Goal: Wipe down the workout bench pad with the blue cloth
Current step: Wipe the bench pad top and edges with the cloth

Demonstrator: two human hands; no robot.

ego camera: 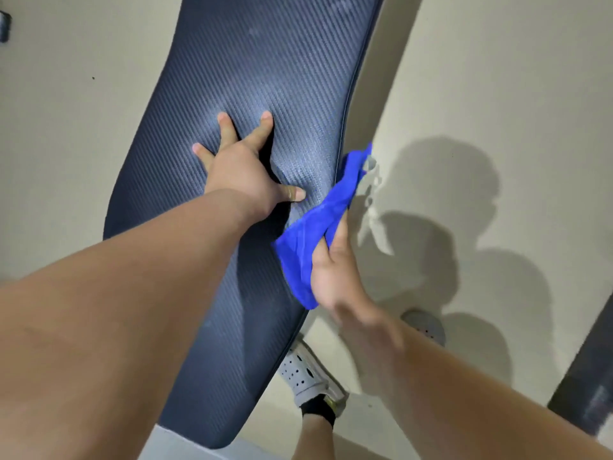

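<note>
No writing is seen. The bench pad is pressed by the splayed left hand; the blue cloth is clutched by the blurred right hand at its right edge, a grey perforated clog near.

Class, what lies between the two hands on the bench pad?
Only bare pad and blue cloth; left hand flat, right hand gripping cloth, head view.
</note>
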